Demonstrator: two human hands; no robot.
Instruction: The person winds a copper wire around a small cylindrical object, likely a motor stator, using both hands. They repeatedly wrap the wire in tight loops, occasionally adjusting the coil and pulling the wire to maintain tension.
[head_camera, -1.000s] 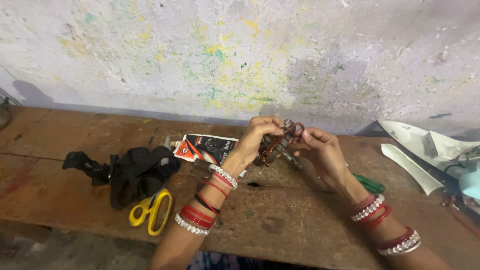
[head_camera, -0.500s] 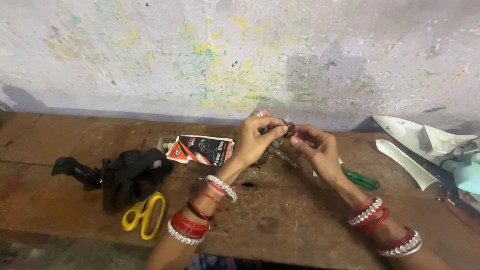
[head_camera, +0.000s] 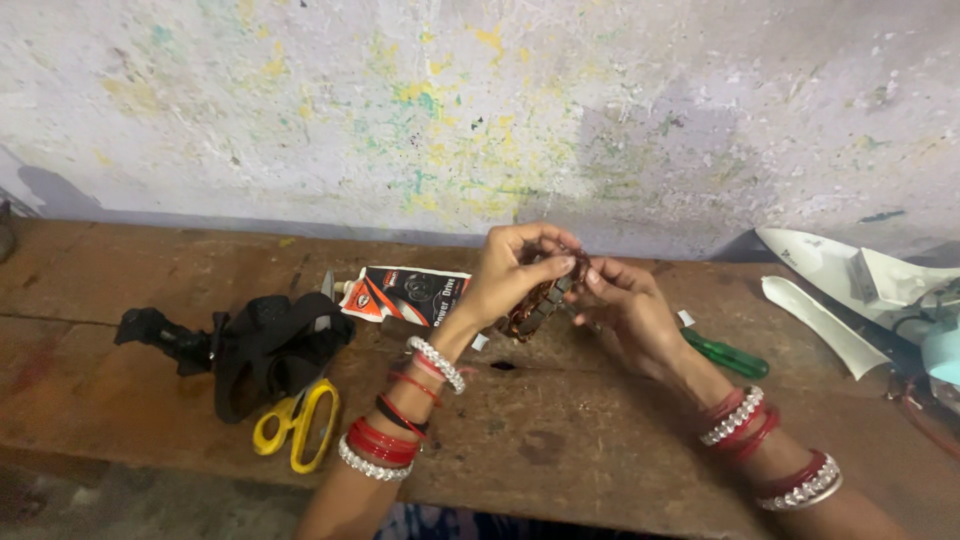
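Hands meet at the centre of the head view, above the wooden bench (head_camera: 560, 450). The left hand (head_camera: 510, 275) is closed around a small motor winding (head_camera: 535, 305), a dark ring with coppery coils, thumb on its near face and fingers curled over the top. The right hand (head_camera: 625, 310) comes in from three o'clock with its fingertips pinched narrow against the winding's right edge; whether something thin sits between those fingertips I cannot tell.

The winding is held clear of the bench, between the two hands, with more of it inside the left grip. Its long axis runs from about seven o'clock up to one o'clock, tilted towards the spattered wall (head_camera: 480, 110). So the left hand carries it and is the nearer; the right only touches one end.

At nine o'clock of the hands lies a flat adhesive tube (head_camera: 405, 293), red, black and white. Further towards eight o'clock sit a black strap bundle (head_camera: 265, 345) and yellow-handled scissors (head_camera: 300, 425), touching each other. A green-handled screwdriver (head_camera: 725, 355) lies at four o'clock, just beside the right wrist. White plastic shells (head_camera: 830, 290) rest at three o'clock, well apart.
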